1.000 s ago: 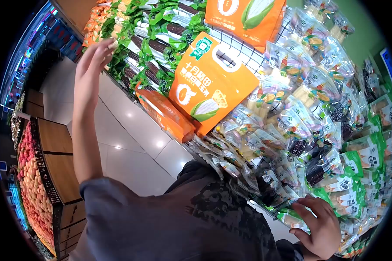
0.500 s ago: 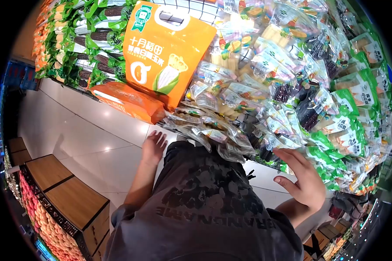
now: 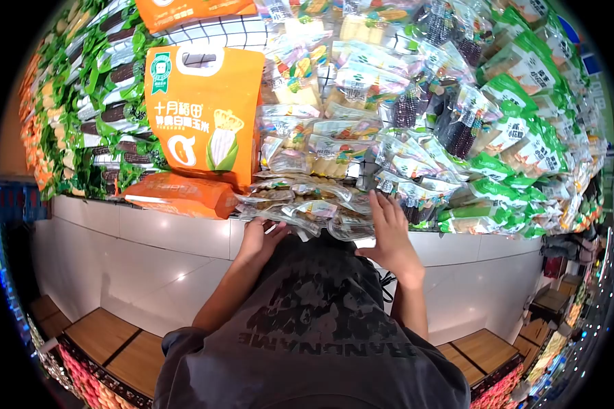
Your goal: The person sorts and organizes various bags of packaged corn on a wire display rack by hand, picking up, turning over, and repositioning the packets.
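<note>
Low in front of the display, my left hand (image 3: 260, 240) is at the left end of a flat pile of clear packets (image 3: 307, 204), its fingers apart and their tips at the lowest packets. My right hand (image 3: 393, 238) stands at the pile's right end, fingers stretched upward and thumb out, holding nothing. Behind the pile are clear packs of yellow corn (image 3: 334, 158). A large orange corn bag (image 3: 205, 112) stands upright on the left, with another orange bag (image 3: 181, 194) lying at its foot.
Dark corn in green packaging (image 3: 119, 102) fills the left of the display. Packs of purple corn (image 3: 460, 129) and green-edged bags (image 3: 525, 140) are on the right. Pale floor tiles (image 3: 164, 235) and wooden crates (image 3: 109, 341) lie behind the body.
The view has turned and now faces the display squarely. My left hand has come from far out left to the packets' front edge. My right hand has moved left to the pile's right end.
</note>
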A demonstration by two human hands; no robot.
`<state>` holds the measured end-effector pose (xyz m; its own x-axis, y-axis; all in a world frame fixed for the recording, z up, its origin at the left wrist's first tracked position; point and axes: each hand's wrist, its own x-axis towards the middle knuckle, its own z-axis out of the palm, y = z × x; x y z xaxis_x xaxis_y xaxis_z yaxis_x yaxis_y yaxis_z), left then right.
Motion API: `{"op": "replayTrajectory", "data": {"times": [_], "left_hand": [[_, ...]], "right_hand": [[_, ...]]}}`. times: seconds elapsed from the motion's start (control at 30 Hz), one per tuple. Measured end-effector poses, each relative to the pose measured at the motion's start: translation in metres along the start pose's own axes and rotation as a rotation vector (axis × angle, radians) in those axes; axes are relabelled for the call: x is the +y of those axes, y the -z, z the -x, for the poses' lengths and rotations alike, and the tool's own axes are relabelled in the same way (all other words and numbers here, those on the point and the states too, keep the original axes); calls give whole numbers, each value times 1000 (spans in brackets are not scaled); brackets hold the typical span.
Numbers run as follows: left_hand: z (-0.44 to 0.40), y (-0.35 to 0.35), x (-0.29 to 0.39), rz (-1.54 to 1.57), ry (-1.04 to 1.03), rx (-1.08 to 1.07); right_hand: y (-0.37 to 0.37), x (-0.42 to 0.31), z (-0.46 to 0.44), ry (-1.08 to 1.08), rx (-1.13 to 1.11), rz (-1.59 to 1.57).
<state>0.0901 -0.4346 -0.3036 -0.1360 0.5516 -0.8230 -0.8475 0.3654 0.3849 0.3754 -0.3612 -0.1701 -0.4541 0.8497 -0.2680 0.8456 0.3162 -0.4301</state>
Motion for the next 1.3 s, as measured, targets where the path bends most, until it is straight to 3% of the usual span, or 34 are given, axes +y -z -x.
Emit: {"op": "replayTrajectory", "data": {"times": [0.27,0.63,0.7,0.9,1.23,1.3], "left_hand": [[-9,-4,8,58,75,3],[-13,-1,5,43,94,74],[-18,8,-5,29,49,44],[-3,-19,-45,-10,-263,266],[-3,-74,-148,52,-197,241],[-1,-81,-168,-114,-122,141]], "right_hand": [[-43,2,-25,32,254,20],[-43,10,-38,66,304,-132],[-48,16,-34,89,311,-160],[-39,35,-21,251,261,-233],[-13,108,33,281,312,-330],[-16,132,39,207,387,-380]]}}
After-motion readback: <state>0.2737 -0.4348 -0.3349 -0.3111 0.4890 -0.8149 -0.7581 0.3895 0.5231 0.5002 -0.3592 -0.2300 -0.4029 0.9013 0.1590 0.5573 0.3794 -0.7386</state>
